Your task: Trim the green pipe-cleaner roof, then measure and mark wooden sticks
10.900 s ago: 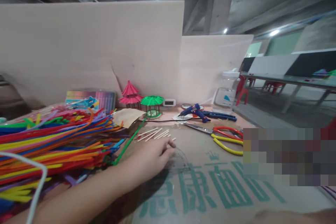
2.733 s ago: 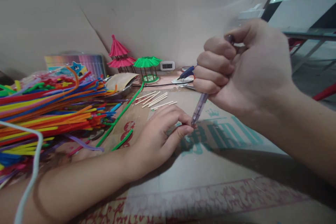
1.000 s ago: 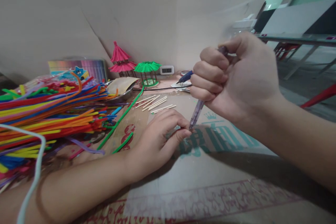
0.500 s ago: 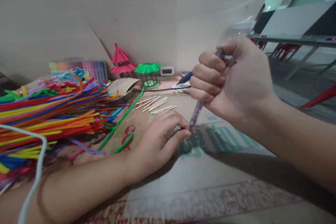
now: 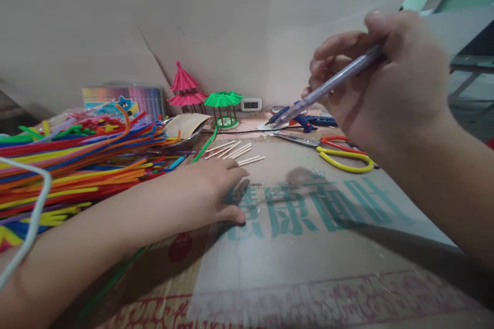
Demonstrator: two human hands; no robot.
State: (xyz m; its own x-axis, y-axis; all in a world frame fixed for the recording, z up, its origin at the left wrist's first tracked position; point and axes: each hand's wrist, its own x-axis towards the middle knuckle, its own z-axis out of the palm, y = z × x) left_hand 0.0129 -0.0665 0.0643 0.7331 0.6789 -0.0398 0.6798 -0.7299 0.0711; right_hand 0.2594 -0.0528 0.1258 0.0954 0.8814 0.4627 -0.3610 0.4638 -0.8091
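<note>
My right hand (image 5: 389, 72) is raised on the right with a clear purplish pen (image 5: 337, 79) between its fingers. The pen slants down to the left, its lower end in the air and somewhat blurred. Low over the printed cardboard (image 5: 293, 262), my left hand (image 5: 212, 190) has thumb and fingers apart and nothing in them. Just beyond its fingers lie several thin wooden sticks (image 5: 235, 150). A green pipe cleaner (image 5: 206, 148) runs behind that hand, and part of it is hidden by the forearm. Scissors (image 5: 345, 159) with red and yellow handles lie below my right hand.
Bundles of coloured pipe cleaners (image 5: 77, 164) fill the left side, with a pale cord (image 5: 40, 200) in front. Pink (image 5: 184, 82) and green (image 5: 224, 100) roofed models stand by the wall, next to a small digital clock (image 5: 251, 105). A blue glue gun (image 5: 304, 122) lies behind the scissors.
My right hand has lifted the pen up and away to the right, tilting it flatter. My left hand has moved left and its pinch has opened. The scissors now show.
</note>
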